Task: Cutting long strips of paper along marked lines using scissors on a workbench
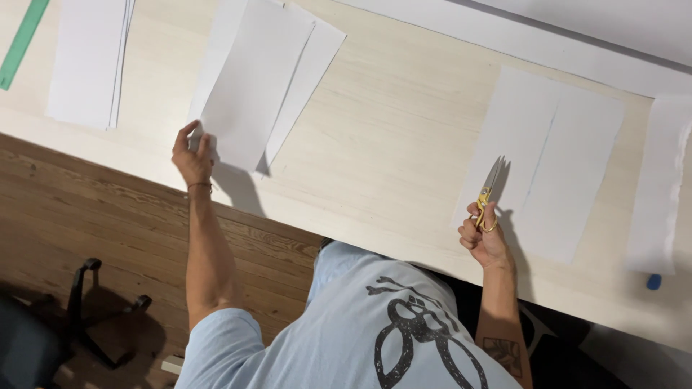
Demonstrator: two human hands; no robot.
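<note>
Left hand (192, 155): fingers pinch the lower edge of a white paper strip (249, 86), left of the lined sheet (548, 162). Right hand (484, 234): fingers curled through gold-handled scissors (486, 191), blades apparently slightly parted, over that sheet's left margin. Green ruler (21, 42) far left; small blue object (654, 282) right.

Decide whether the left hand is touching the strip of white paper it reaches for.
Touching: the head view shows the left hand with fingers pinching the lower corner of the white paper strip.

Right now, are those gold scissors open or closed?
Closed, as far as shows: the scissors in the right hand show one narrow point.
</note>
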